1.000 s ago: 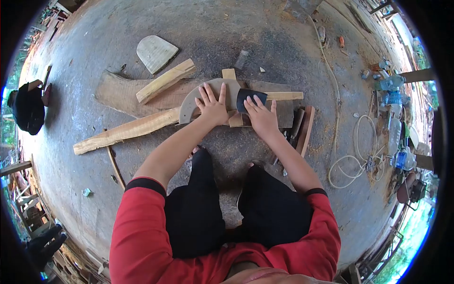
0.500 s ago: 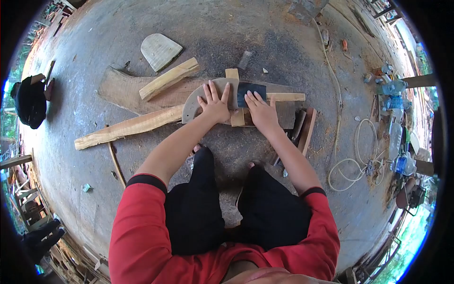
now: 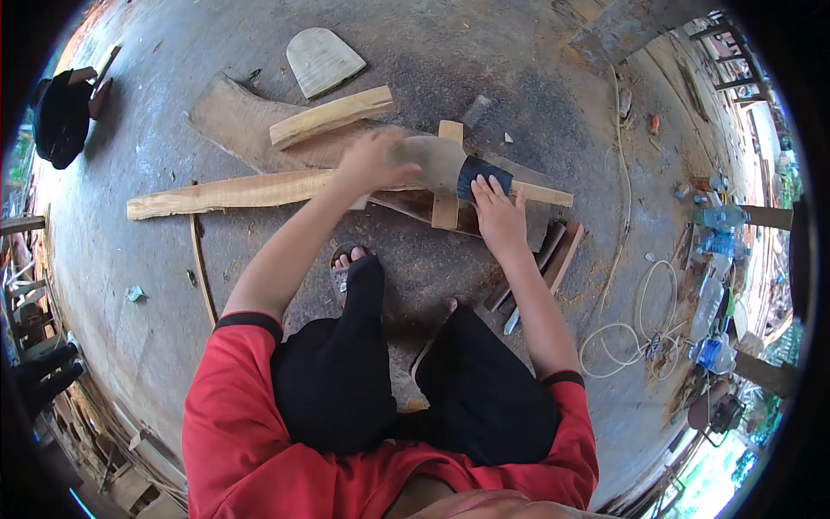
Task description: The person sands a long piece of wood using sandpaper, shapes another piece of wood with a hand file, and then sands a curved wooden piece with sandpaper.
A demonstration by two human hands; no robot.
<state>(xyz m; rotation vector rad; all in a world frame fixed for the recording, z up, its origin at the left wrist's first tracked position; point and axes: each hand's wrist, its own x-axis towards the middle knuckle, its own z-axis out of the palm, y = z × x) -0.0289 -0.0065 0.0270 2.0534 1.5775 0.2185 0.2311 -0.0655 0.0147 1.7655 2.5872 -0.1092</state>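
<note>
My right hand (image 3: pixel 499 212) lies with fingers spread on a dark sheet (image 3: pixel 481 177), which covers the right end of a curved, pale flat piece (image 3: pixel 443 162). Blurred by motion, my left hand (image 3: pixel 370 162) is over the curved piece's left part, fingers apart; whether it touches is unclear. Under the curved piece is a short light wooden bar (image 3: pixel 447 210), and a light strip (image 3: pixel 540 193) sticks out to the right. A long light plank (image 3: pixel 233 194) reaches left from beneath my left hand. A wide brown board (image 3: pixel 229 117) lies behind these.
Behind the work lie a wood block (image 3: pixel 328 117) and a rounded board (image 3: pixel 323 62). Reddish wood (image 3: pixel 566 257) is at the right. Farther right are coiled cord (image 3: pixel 618 348) and plastic bottles (image 3: pixel 716 355). A person (image 3: pixel 62 121) in dark clothing is at the far left.
My left hand has lifted or slid from its flat spread pose and moved left over the curved piece. My right hand stays on the dark sheet. The whole view has shifted and tilted.
</note>
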